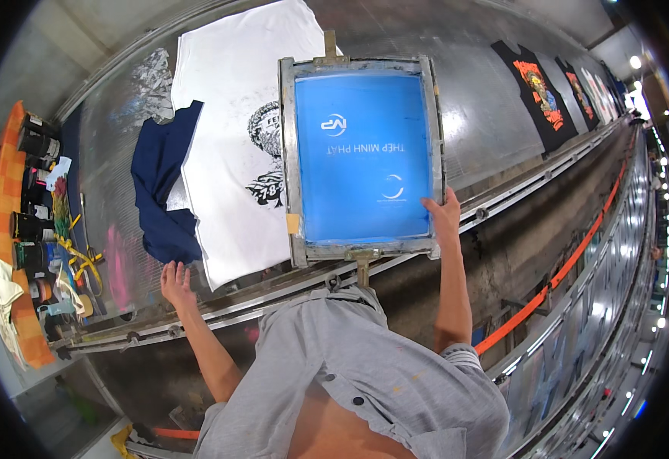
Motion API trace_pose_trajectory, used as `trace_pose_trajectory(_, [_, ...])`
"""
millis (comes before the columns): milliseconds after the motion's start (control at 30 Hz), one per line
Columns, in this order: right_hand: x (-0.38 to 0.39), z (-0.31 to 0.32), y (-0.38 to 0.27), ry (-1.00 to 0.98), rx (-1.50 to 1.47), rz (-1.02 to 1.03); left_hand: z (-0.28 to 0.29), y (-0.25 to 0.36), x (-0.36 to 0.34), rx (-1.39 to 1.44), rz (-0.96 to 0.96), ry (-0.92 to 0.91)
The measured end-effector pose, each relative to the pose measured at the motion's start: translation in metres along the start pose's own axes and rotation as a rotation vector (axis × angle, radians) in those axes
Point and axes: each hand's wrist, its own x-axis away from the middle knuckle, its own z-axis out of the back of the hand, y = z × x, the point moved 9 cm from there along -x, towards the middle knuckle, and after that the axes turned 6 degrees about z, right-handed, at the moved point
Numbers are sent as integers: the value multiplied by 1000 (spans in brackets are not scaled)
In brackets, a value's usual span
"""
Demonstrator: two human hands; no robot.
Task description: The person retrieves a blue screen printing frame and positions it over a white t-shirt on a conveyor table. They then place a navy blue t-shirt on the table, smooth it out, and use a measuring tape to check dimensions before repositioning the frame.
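Note:
A screen printing frame (436,153) with a blue mesh lies on the long metal table, over the right part of a white shirt panel (227,69). My right hand (446,218) grips the frame's lower right edge, thumb on top and the other fingers partly hidden. Dark printed artwork (264,153) on the white panel shows beside the frame, part of it covered. On the left, my left hand (177,284) is open, fingers stretched out, just below a crumpled navy cloth (162,183); I cannot tell whether it touches the cloth.
Printed black shirt pieces (537,99) lie farther right along the table (465,84). At the left end, ink jars (36,226) stand by an orange cloth (24,306), with yellow-handled scissors (82,264) close by. A metal rail (530,182) follows the table's near edge.

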Motion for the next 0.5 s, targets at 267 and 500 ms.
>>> trace_pose_trajectory(267, [8, -25, 14, -29, 159, -115, -36, 13, -42, -1074, -374, 58])
trace_pose_trajectory(500, [-3, -9, 64, -41, 60, -138, -33, 34, -63, -437, -313, -73])
